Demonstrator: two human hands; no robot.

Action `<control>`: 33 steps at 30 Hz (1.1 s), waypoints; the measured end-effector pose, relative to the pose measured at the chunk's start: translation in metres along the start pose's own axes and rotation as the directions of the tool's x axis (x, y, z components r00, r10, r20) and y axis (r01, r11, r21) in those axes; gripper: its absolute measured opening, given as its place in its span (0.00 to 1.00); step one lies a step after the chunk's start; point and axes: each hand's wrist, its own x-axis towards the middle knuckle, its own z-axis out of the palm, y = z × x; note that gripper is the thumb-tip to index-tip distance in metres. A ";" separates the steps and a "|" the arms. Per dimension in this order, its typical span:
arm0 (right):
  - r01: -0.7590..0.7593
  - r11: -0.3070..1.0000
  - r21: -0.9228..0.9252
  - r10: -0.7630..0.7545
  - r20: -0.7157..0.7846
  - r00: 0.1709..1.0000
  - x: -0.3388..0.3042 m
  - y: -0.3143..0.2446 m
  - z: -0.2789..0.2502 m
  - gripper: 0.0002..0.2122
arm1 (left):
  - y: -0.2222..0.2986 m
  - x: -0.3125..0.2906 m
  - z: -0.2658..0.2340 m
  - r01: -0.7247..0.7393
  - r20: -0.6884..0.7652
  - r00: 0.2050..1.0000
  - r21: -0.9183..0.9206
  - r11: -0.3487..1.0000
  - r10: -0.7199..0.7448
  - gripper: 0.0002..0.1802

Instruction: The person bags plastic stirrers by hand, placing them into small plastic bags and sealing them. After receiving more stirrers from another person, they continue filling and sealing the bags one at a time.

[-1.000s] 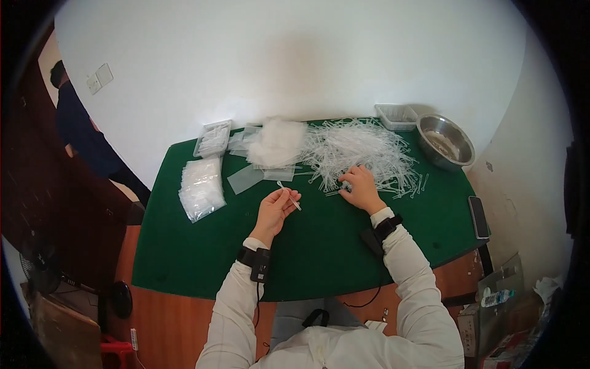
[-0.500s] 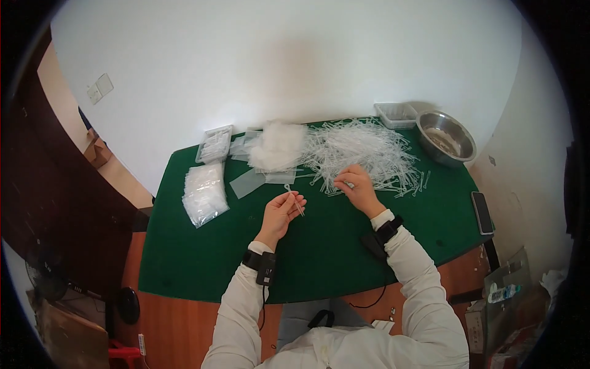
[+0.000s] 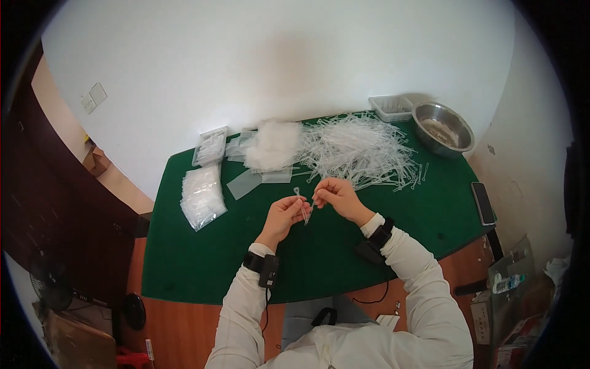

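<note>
My left hand [image 3: 283,218] is closed around a few thin clear plastic sticks with a rounded loop-like end [image 3: 297,190], held over the near middle of the table. Right beside it, my right hand [image 3: 339,198] pinches another clear stick [image 3: 311,209], which reaches down close to the left fingertips. Whether the sticks touch I cannot tell. Beyond my hands lies a large tangled pile of similar clear sticks [image 3: 362,150]. Left of that pile sits a heap of whitish translucent small bags [image 3: 273,146], with a few flat sleeves [image 3: 244,184] in front of it.
The table wears a green cloth [image 3: 221,264]. A stack of clear packets [image 3: 203,195] and a tray of packed sticks [image 3: 211,146] stand at left. At the back right are a clear plastic tray [image 3: 392,109] and a steel bowl [image 3: 442,129]. A phone [image 3: 483,203] lies at the right edge.
My right hand has moved left and nearer, from the front of the pile to beside my left hand, bringing a stick. The left hand has barely shifted; the view has tilted slightly.
</note>
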 end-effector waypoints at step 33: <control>0.133 0.962 -0.239 -0.136 0.003 0.991 -0.004 0.008 0.003 0.06 | -0.001 -0.009 0.014 0.157 0.209 0.961 0.132 0.979 -0.182 0.13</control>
